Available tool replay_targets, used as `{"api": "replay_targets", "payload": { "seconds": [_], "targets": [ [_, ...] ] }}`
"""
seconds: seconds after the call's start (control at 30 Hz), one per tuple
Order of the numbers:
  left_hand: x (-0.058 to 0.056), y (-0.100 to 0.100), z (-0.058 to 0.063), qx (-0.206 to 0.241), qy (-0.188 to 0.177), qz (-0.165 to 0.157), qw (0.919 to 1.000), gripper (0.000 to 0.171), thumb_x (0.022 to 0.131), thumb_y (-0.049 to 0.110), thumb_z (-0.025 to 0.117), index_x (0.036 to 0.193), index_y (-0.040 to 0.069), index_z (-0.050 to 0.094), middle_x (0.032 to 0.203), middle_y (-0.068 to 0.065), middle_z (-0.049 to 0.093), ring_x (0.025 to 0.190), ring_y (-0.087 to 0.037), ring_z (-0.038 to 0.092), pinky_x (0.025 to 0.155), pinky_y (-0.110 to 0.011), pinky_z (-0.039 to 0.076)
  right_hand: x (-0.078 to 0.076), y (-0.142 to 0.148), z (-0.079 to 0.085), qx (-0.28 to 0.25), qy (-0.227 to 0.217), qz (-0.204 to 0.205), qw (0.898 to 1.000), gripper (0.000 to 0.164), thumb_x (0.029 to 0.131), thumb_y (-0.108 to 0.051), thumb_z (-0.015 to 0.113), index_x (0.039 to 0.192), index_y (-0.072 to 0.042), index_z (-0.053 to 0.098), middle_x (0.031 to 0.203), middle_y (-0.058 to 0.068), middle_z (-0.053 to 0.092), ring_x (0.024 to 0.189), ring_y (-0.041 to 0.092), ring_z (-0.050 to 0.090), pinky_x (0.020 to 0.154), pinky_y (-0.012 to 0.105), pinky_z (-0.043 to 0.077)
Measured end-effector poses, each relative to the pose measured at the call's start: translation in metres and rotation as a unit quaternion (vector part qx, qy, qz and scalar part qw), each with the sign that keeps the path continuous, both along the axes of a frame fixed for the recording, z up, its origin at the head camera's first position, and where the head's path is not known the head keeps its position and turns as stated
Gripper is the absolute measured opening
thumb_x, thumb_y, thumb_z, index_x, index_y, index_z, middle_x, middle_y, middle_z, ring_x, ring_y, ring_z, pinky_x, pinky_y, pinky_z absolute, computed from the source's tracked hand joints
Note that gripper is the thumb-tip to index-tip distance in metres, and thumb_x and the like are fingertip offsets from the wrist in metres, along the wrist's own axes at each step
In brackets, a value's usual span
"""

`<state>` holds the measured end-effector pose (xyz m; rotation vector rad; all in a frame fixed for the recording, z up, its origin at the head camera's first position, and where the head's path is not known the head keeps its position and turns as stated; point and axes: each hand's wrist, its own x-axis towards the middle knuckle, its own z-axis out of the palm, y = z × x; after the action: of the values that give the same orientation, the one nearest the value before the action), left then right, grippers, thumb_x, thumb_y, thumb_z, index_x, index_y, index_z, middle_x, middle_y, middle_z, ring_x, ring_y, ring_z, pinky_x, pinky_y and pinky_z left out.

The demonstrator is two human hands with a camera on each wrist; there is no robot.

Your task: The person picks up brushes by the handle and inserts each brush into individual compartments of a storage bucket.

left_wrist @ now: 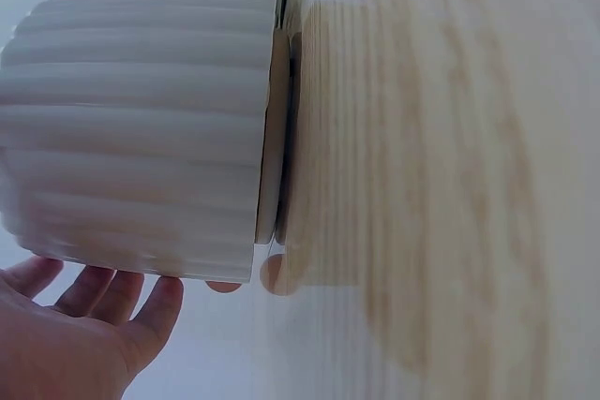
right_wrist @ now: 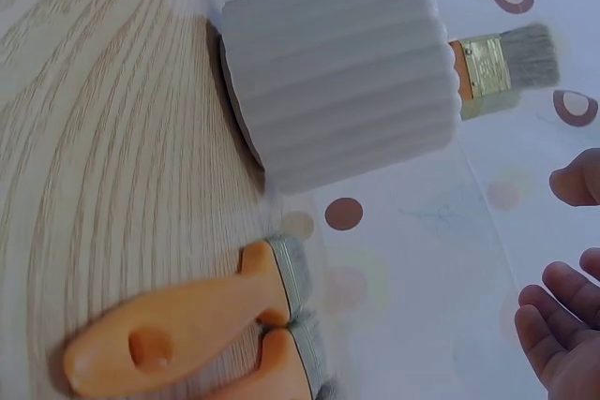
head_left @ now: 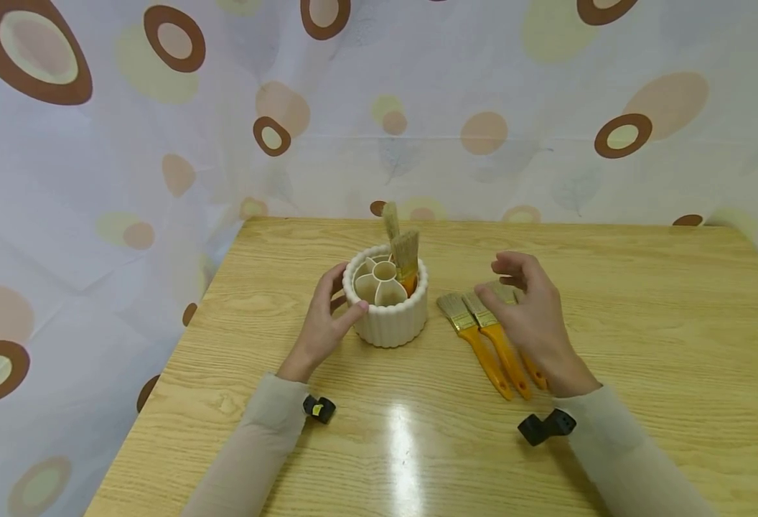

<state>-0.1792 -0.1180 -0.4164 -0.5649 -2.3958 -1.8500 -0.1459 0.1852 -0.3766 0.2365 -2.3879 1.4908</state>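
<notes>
A cream, ribbed round organizer [head_left: 392, 327] with petal-shaped compartments stands on the table. My left hand [head_left: 324, 319] holds it by the left side, thumb at the front rim and fingers round the side; in the left wrist view the fingertips [left_wrist: 159, 302] touch its wall. Two paintbrushes [head_left: 406, 255] stand bristles-up in its right and back compartments. To the right lie paintbrushes [head_left: 485, 362] with orange handles, side by side, bristles away from me. Above them hovers my right hand [head_left: 534, 316], holding nothing, fingers loosely bent, partly hiding the rightmost brush.
The wooden table [head_left: 663, 323] reaches a patterned cloth [head_left: 431, 172] at its back and left edges. A small black device [head_left: 547, 427] is worn on the right sleeve and another [head_left: 319, 408] on the left.
</notes>
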Motion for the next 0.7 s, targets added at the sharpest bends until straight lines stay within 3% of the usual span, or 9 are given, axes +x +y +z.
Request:
{"api": "replay_targets", "payload": {
  "seconds": [0.13,0.37,0.6,0.7],
  "targets": [
    [0.000,0.000,-0.001,-0.002,-0.001,0.002,1.0000,0.067,0.091,0.023,0.063,0.147,0.013,0.029,0.144,-0.006,0.035,0.131,-0.021,0.037,0.107,-0.045,0.033,0.001,0.008,-0.001,0.003,-0.010,-0.015,1.000,0.050,0.089,-0.025,0.068,0.131,-0.009,0.047,0.123,0.004,0.054,0.111,0.017,0.051,0.094,0.025,0.039],
    [0.000,0.000,0.002,0.006,-0.004,-0.008,0.9999,0.062,0.095,0.014,0.057,0.148,0.007,0.026,0.146,-0.014,0.032,0.132,-0.029,0.035,0.107,-0.047,0.032,0.002,0.020,0.003,0.006,-0.002,-0.034,0.999,0.049,0.089,-0.021,0.069,0.131,-0.007,0.047,0.120,0.004,0.054,0.106,0.013,0.050,0.093,0.023,0.039],
    [0.014,0.005,0.029,0.012,0.001,-0.018,0.9998,0.058,0.095,0.004,0.052,0.144,-0.009,0.024,0.142,-0.027,0.032,0.131,-0.042,0.033,0.106,-0.052,0.032,0.001,0.032,0.008,0.000,0.030,-0.050,0.998,0.047,0.087,-0.016,0.070,0.128,-0.003,0.049,0.116,0.003,0.055,0.104,0.006,0.051,0.092,0.020,0.040],
    [0.015,0.006,0.031,0.013,0.002,-0.014,0.9998,0.056,0.095,0.003,0.051,0.143,-0.009,0.025,0.141,-0.027,0.033,0.131,-0.042,0.034,0.106,-0.052,0.033,0.001,0.036,0.010,-0.001,0.030,-0.056,0.998,0.048,0.087,-0.015,0.070,0.128,-0.003,0.049,0.116,0.003,0.055,0.104,0.007,0.051,0.091,0.019,0.040]
  ]
}}
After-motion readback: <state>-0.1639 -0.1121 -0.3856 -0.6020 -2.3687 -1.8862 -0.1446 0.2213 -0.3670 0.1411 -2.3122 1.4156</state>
